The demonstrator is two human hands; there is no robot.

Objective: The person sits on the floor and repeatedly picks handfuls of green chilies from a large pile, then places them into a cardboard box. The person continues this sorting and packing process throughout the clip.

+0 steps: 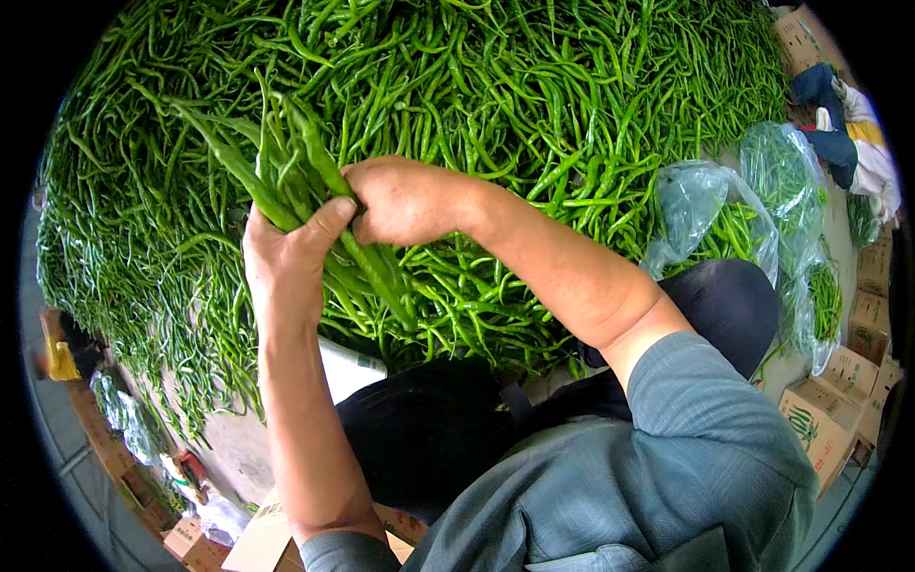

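My left hand (pixel 289 250) grips a bunch of long green chili peppers (pixel 246 179), its thumb laid across them. The stems and thin ends fan out to the upper left, while the other ends point down and to the right. Against the right side of the bunch, my right hand (pixel 407 200) is curled around peppers close to the left thumb. Its fingertips are mostly hidden. Beneath both hands spreads a large heap of loose green chili peppers (pixel 500 93).
Clear plastic bags (pixel 693 200) of peppers stand right of my knee (pixel 722 307). Printed cardboard boxes (pixel 822 422) line the right edge. An open carton (pixel 261 533) is at the lower left. Another person's legs (pixel 822 107) show at upper right.
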